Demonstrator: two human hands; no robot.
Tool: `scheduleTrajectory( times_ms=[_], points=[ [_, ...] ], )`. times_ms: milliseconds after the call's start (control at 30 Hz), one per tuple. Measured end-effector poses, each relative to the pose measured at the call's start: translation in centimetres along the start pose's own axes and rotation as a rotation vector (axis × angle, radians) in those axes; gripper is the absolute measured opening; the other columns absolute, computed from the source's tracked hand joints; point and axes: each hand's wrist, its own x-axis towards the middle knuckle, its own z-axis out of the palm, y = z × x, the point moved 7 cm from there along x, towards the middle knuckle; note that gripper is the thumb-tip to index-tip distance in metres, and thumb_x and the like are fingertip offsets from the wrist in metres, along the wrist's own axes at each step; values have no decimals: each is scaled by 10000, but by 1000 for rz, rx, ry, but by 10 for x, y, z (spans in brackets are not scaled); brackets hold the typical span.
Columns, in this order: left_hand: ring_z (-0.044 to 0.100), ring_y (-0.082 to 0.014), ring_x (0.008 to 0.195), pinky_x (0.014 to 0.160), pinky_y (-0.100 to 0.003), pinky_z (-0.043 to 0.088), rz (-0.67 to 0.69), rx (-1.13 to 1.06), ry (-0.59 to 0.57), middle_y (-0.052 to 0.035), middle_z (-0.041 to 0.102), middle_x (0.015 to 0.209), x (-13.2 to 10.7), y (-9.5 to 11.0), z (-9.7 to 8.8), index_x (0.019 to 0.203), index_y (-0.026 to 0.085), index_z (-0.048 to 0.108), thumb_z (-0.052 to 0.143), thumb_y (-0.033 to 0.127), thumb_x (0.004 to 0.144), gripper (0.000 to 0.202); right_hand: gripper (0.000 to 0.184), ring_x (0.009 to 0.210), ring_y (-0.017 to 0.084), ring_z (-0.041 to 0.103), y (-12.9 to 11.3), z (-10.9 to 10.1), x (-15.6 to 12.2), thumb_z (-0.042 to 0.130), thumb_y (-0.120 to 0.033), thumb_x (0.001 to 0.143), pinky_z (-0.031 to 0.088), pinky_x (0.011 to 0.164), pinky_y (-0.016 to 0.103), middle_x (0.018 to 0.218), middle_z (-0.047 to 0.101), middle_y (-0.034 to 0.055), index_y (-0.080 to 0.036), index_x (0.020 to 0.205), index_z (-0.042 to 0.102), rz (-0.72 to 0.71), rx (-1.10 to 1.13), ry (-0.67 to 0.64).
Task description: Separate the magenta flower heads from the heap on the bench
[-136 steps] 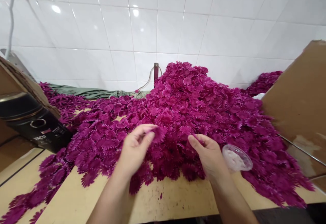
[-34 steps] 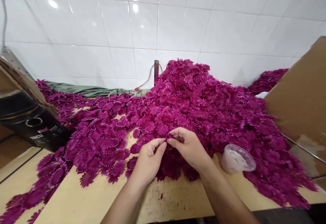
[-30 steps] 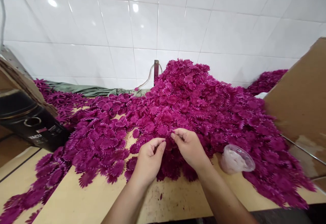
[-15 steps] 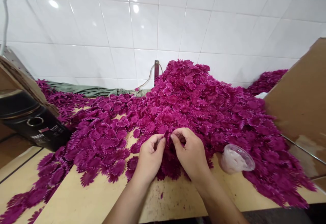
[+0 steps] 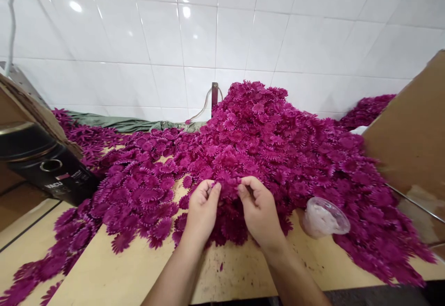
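Between my two hands is a magenta artificial flower (image 5: 230,188), its petal edges pinched at opposite sides. My left hand (image 5: 202,207) is closed, thumb against forefinger, on the flower's left edge. On the opposite edge my right hand (image 5: 260,209) makes the same pinch. The flower blends with the pile behind it, so its outline is hard to make out. A large heap of magenta flower pieces (image 5: 259,127) rises just beyond my hands, and more of them lie below my fingers.
Right of my right hand, a clear plastic tub (image 5: 325,219) with whitish contents leans on the flowers. A black flask-like container (image 5: 52,171) stands at left by cardboard. A cardboard box (image 5: 410,130) borders the right side. White tiles (image 5: 198,32) back the wooden table (image 5: 239,273).
My hands have moved slightly apart, and the flower now spreads out flatter between them. The view has shifted a little.
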Motion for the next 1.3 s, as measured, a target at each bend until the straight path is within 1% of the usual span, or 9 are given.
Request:
scheduleTrajectory(
  times_ms=[300, 433, 533, 767, 867, 1000, 1100, 1200, 1300],
  points=[
    [416, -77, 528, 531, -182, 358, 127, 50, 119, 65, 447, 559, 1, 15, -7, 652, 177, 474, 529, 293, 716, 143, 259, 556, 104, 421, 31, 16, -1, 586, -433, 691, 355, 502, 221, 608, 449, -38, -206, 695, 461, 357, 670, -62],
    [438, -92, 534, 540, -199, 365, 235, 321, 112, 49, 482, 587, -1, 18, -5, 678, 184, 503, 521, 292, 736, 124, 401, 618, 136, 496, 30, 20, -6, 490, -593, 697, 409, 509, 242, 687, 529, 12, -193, 714, 485, 452, 614, -171],
    [464, -106, 548, 542, -210, 368, 273, 436, 79, 38, 515, 611, -4, 17, -4, 713, 192, 530, 524, 302, 739, 113, 367, 649, 138, 511, 29, 12, -5, 565, -540, 671, 434, 591, 262, 696, 549, 8, -182, 734, 512, 392, 438, -131],
    [459, -98, 539, 547, -204, 383, 190, 226, 109, 48, 496, 555, -4, 20, -5, 634, 179, 527, 554, 279, 691, 118, 217, 536, 90, 448, 28, 8, -3, 644, -362, 638, 383, 559, 230, 564, 512, -41, -165, 634, 554, 360, 495, -28],
    [495, -100, 563, 557, -209, 403, 135, 46, 244, 41, 539, 590, 3, 23, -30, 663, 174, 535, 578, 297, 666, 131, 228, 499, 80, 408, 24, -7, -1, 633, -366, 657, 348, 502, 219, 523, 481, -45, -172, 583, 538, 346, 541, 45],
    [497, -87, 519, 519, -204, 405, 182, -146, 615, 51, 553, 601, 7, 29, -95, 712, 184, 537, 601, 329, 654, 169, 248, 455, 74, 379, 35, -53, 3, 690, -390, 580, 297, 421, 207, 526, 482, -51, -189, 620, 551, 349, 614, 336],
    [526, -109, 567, 552, -218, 423, 147, -13, 354, 37, 560, 595, 12, 33, -85, 726, 174, 575, 636, 345, 636, 202, 326, 421, 61, 314, 44, -58, 8, 710, -416, 554, 239, 396, 204, 470, 395, -71, -183, 539, 481, 375, 575, 284],
    [522, -114, 588, 572, -225, 431, 117, 142, 17, 12, 586, 630, 1, 35, -38, 738, 166, 623, 641, 310, 642, 174, 388, 418, 56, 245, 40, -35, 10, 662, -466, 605, 194, 400, 211, 450, 324, -80, -183, 499, 420, 382, 499, 82],
    [552, -128, 646, 607, -235, 446, 36, 205, -234, 5, 617, 698, -13, 30, 7, 1025, 212, 606, 622, 239, 662, 364, 424, 431, 56, 248, 28, -8, 9, 653, -499, 589, 209, 418, 211, 449, 313, -80, -181, 475, 398, 368, 435, -121]
  ],
)
